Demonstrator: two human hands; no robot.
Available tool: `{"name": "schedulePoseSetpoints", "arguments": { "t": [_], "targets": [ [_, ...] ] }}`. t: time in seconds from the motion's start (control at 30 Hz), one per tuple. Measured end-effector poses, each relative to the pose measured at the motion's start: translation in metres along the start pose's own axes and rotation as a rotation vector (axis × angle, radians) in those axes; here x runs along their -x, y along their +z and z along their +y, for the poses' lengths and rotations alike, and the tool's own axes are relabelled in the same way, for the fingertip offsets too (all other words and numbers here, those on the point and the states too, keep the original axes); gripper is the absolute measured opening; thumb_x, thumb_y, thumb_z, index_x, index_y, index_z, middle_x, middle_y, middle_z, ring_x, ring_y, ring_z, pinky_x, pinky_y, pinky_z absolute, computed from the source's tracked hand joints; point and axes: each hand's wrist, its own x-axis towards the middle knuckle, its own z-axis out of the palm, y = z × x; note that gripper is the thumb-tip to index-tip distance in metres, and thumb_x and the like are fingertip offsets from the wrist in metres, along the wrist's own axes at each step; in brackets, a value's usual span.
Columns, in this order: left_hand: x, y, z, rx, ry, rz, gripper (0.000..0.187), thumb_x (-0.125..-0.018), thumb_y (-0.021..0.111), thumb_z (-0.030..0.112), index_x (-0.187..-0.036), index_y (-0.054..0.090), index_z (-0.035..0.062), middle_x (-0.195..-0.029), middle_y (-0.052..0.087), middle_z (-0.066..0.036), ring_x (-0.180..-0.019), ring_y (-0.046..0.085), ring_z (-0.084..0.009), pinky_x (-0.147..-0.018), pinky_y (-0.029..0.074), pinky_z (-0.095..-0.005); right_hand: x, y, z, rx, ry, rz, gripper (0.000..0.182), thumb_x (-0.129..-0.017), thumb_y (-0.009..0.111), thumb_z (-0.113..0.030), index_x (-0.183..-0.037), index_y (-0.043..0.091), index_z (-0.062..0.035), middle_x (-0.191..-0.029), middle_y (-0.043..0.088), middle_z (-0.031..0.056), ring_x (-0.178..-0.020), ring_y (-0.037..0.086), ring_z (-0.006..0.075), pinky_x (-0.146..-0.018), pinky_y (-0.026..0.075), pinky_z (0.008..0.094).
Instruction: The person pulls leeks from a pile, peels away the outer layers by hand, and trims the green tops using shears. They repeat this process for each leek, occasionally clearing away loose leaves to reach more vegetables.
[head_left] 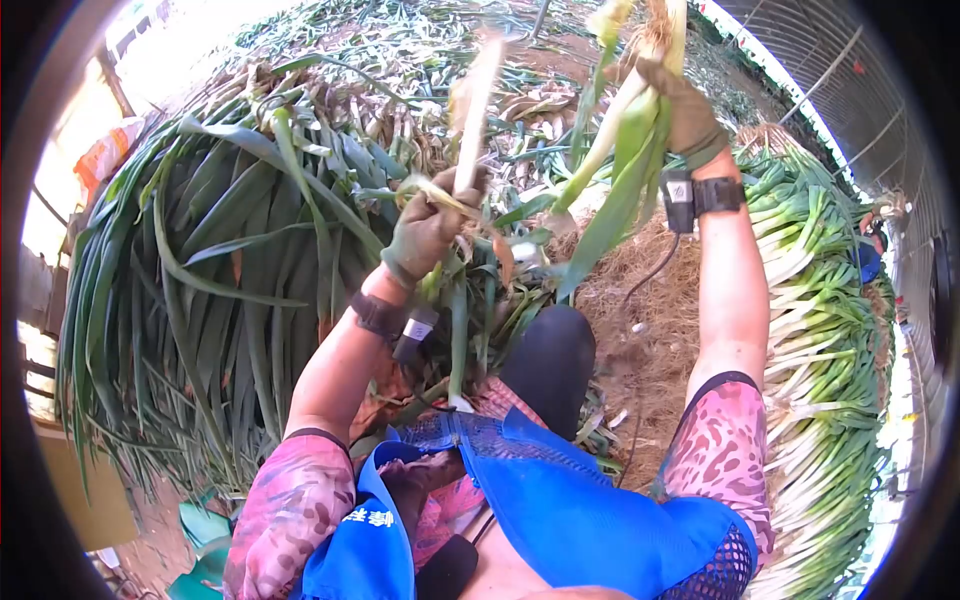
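One white leek stalk (477, 115) stands up from the left hand (430, 225), whose gloved fingers are closed around its lower part; its upper end is blurred. The right hand (688, 112), also gloved, is clamped on a leek bunch (632, 135) at the far right, with pale stems, hanging green leaves and roots at the top. How many leeks it grips cannot be told, and the frame edge cuts off its top.

Each wrist carries one strap, two in all: the left strap (378, 315) and the right strap (719, 195), each with one small box.

To the left lies one large heap of dark green leeks (230, 260), too dense to count. To the right runs one long row of leeks (815, 370), its pale stalks too many to count. Between them, a patch of brown fibres (650, 310) covers the ground. Loose leaves (400, 45) litter the far ground, individually hard to make out. One dark-covered knee (552, 355) shows near the middle.
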Motion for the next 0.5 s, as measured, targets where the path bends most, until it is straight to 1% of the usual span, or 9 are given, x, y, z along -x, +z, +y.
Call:
{"name": "schedulePoseSetpoints", "arguments": {
  "t": [0.03, 0.07, 0.1, 0.17, 0.23, 0.3, 0.37, 0.4, 0.5],
  "targets": [
    [0.002, 0.012, 0.012, -0.071, -0.078, -0.04, 0.028, -0.099, 0.059, 0.014, -0.124, 0.058, 0.0009, -0.098, 0.064, -0.001, -0.089, 0.059, -0.0061, -0.079, 0.05, -0.022, 0.012, 0.024, -0.014, -0.233, 0.115, -0.074, 0.053, -0.098, 0.057, -0.042, -0.134, 0.055, -0.0036, -0.112, 0.067, 0.0085, -0.101, 0.064, 0.0136, -0.091, 0.052, 0.0263],
    [0.004, 0.01, 0.011, -0.012, -0.096, -0.137, 0.03, -0.099, 0.058, 0.013, -0.127, 0.057, 0.001, -0.095, 0.063, 0.0, -0.086, 0.058, -0.0053, -0.075, 0.049, -0.0214, 0.012, 0.025, 0.01, -0.104, 0.066, -0.094, 0.054, -0.097, 0.059, -0.044, -0.133, 0.055, -0.0034, -0.112, 0.067, 0.008, -0.101, 0.064, 0.0141, -0.091, 0.052, 0.0268],
    [0.006, 0.009, 0.006, 0.047, -0.115, -0.236, 0.033, -0.099, 0.058, 0.012, -0.13, 0.056, 0.001, -0.093, 0.062, 0.001, -0.083, 0.057, -0.0046, -0.072, 0.049, -0.0209, 0.02, 0.035, 0.013, 0.006, -0.115, -0.121, 0.054, -0.097, 0.06, -0.042, -0.134, 0.054, -0.0034, -0.115, 0.066, 0.009, -0.102, 0.063, 0.0158, -0.092, 0.051, 0.0285],
    [0.008, 0.011, -0.019, 0.061, -0.036, -0.23, 0.032, -0.1, 0.053, 0.011, -0.131, 0.055, 0.0009, -0.084, 0.058, 0.004, -0.071, 0.052, -0.0029, -0.062, 0.044, -0.0199, 0.035, 0.055, 0.019, 0.221, -0.489, -0.11, 0.053, -0.096, 0.061, -0.039, -0.134, 0.053, -0.0033, -0.12, 0.064, 0.011, -0.105, 0.062, 0.0192, -0.095, 0.049, 0.0318],
    [0.014, 0.021, -0.003, -0.069, -0.117, -0.283, 0.047, -0.102, 0.052, 0.029, -0.136, 0.05, -0.0037, -0.091, 0.056, 0.007, -0.075, 0.049, -0.0012, -0.063, 0.039, -0.0152, 0.042, 0.071, -0.018, -0.74, 0.053, -0.396, 0.048, -0.097, 0.061, -0.033, -0.138, 0.053, -0.0091, -0.133, 0.059, 0.0146, -0.118, 0.058, 0.0221, -0.109, 0.042, 0.0331],
    [0.014, 0.01, -0.015, -0.122, -0.162, -0.254, 0.043, -0.102, 0.053, 0.032, -0.13, 0.054, -0.002, -0.092, 0.057, 0.006, -0.077, 0.052, -0.0027, -0.069, 0.044, -0.0195, 0.03, 0.06, 0.019, -0.723, -0.03, -0.148, 0.049, -0.098, 0.059, -0.032, -0.135, 0.052, -0.0016, -0.131, 0.059, 0.0156, -0.12, 0.057, 0.0252, -0.103, 0.045, 0.0346],
    [0.017, 0.011, -0.021, -0.016, -0.191, -0.223, 0.039, -0.102, 0.053, 0.03, -0.124, 0.056, -0.0013, -0.095, 0.058, 0.004, -0.081, 0.054, -0.0039, -0.074, 0.047, -0.0217, 0.034, 0.054, 0.017, -0.692, -0.021, -0.163, 0.051, -0.099, 0.057, -0.031, -0.137, 0.049, 0.0014, -0.136, 0.054, 0.0205, -0.123, 0.055, 0.0295, -0.106, 0.044, 0.0364],
    [0.012, 0.009, -0.038, -0.102, -0.065, -0.163, 0.032, -0.101, 0.055, 0.026, -0.12, 0.057, 0.0006, -0.101, 0.06, 0.0, -0.089, 0.055, -0.0058, -0.081, 0.048, -0.0239, 0.04, 0.066, -0.008, -0.604, -0.029, -0.154, 0.05, -0.1, 0.055, -0.031, -0.137, 0.048, 0.0021, -0.138, 0.052, 0.0223, -0.123, 0.055, 0.0311, -0.107, 0.043, 0.0373],
    [0.003, 0.029, -0.007, -0.84, 0.376, -0.005, 0.03, -0.099, 0.057, 0.021, -0.123, 0.055, 0.002, -0.104, 0.06, -0.001, -0.093, 0.055, -0.007, -0.083, 0.048, -0.0247, 0.043, 0.084, -0.025, -0.682, -0.075, -0.183, 0.041, -0.1, 0.056, -0.028, -0.133, 0.055, -0.0029, -0.124, 0.063, 0.0066, -0.113, 0.061, 0.0192, -0.1, 0.049, 0.0334]
  ]
}}
